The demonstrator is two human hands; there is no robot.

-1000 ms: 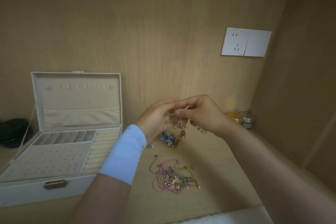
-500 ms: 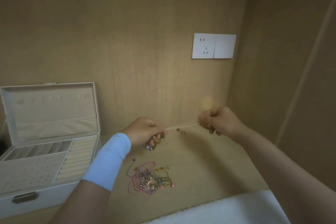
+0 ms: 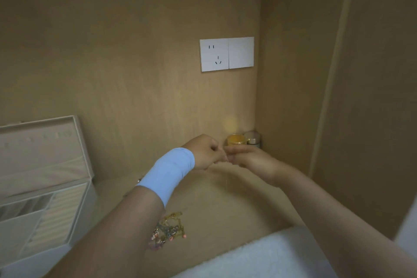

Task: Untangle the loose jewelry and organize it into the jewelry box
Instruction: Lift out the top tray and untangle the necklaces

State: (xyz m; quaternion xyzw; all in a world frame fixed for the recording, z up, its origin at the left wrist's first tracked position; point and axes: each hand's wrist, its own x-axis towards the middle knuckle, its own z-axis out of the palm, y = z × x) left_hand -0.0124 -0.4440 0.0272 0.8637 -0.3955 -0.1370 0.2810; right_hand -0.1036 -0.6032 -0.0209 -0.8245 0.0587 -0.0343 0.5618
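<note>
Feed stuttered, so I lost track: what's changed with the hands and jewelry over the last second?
The left hand and right hand, half a second ago stretching the thin chain apart, have come back together, fingers meeting near the back corner; the chain, barely visible, hangs below them. The tangled pile still on the shelf, jewelry box still open.

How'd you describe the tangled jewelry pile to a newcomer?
Start at the open white jewelry box on the left and move right across the wooden surface. Beside the left forearm lies the tangled pile: gold chains and pink beads, near the front, unlike the two jars in the back corner.
</note>
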